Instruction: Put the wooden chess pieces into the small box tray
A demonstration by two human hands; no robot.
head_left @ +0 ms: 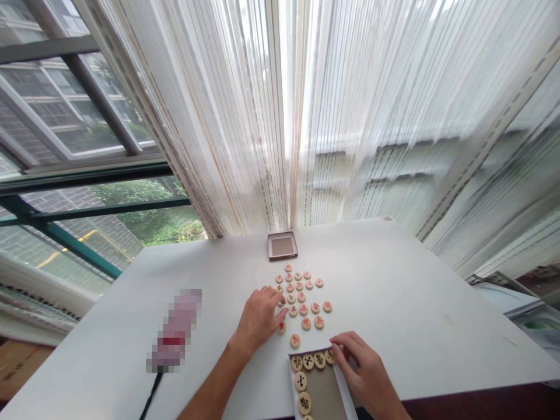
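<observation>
Round wooden xiangqi pieces (303,310) with red or black characters lie loosely grouped face up on the white table. My left hand (262,315) reaches over the group's left edge. Its thumb and fingers are apart around a piece there, partly covered by the fingertips. Close to me sits a shallow open box (345,391), with black-marked pieces (308,361) along its far side and down its left side. At the far right corner of the box, my right hand (363,364) has its thumb and fingers closed on the rim, beside the last piece in that row.
A box lid (282,245) lies toward the table's back edge, beyond the loose pieces. On the left is a pixelated purple object (177,332) with a black cord. Sheer curtains (350,116) hang behind the white table (415,303), with an open window at left.
</observation>
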